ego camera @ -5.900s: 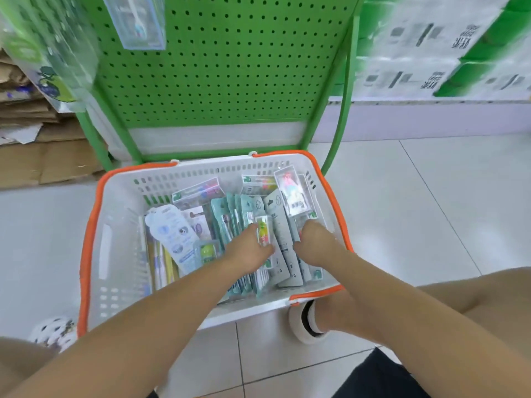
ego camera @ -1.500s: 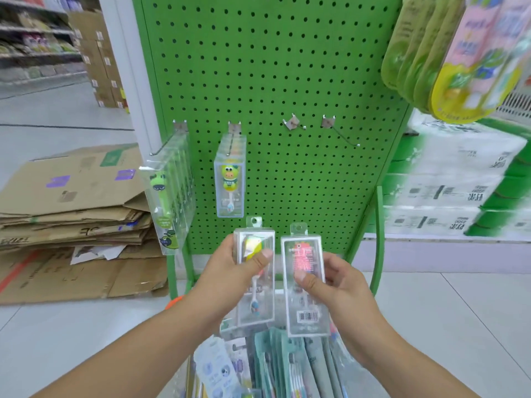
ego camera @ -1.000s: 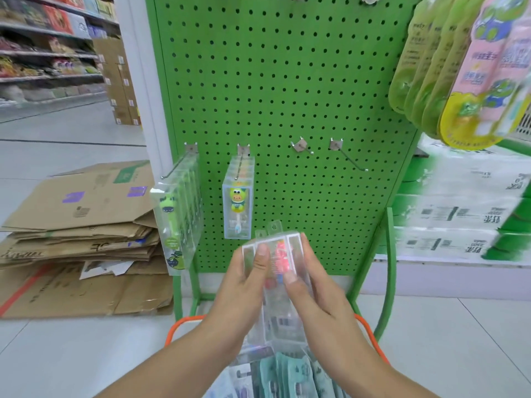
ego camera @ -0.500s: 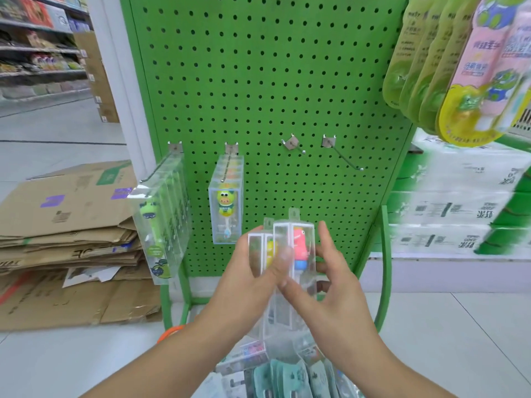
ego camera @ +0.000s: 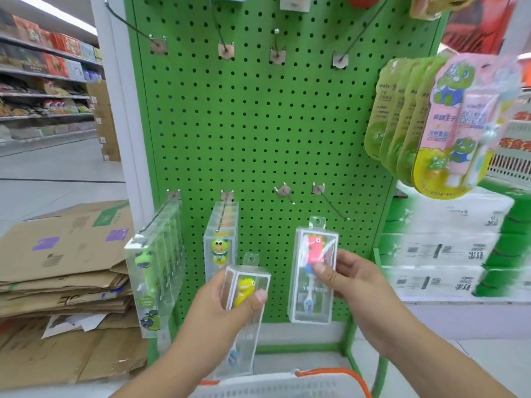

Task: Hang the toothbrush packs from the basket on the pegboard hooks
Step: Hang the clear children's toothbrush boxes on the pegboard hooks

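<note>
- Toothbrush packs, two clear boxes, are in hand in front of the green pegboard (ego camera: 258,133), one per hand.
- Left hand (ego camera: 221,308): grip closed round the yellow-figure pack (ego camera: 244,285), thumb across its front face, fingers behind; pack tilted slightly, hang tab up, held low and apart from the board's hooks.
- Right hand (ego camera: 353,280): grip pinching the pink-figure pack (ego camera: 313,271), thumb on the front, fingers at the right edge; pack upright, its tab just below and left of the tip of the bare right-hand hook (ego camera: 330,202), not on it.
- Another short bare hook (ego camera: 284,192) sits to the left of that one.
- Already hanging: a row of green-figure packs (ego camera: 155,271) on the far-left hook, and yellow-green-figure packs (ego camera: 221,242) on the next.
- Basket (ego camera: 330,374), white with orange rim, shows at the bottom edge.
- Half a second earlier the two packs were pressed together between both hands; now they are separated, the pink one raised toward the right hook.
- Flattened cardboard (ego camera: 63,271) is stacked on the floor at left.
</note>
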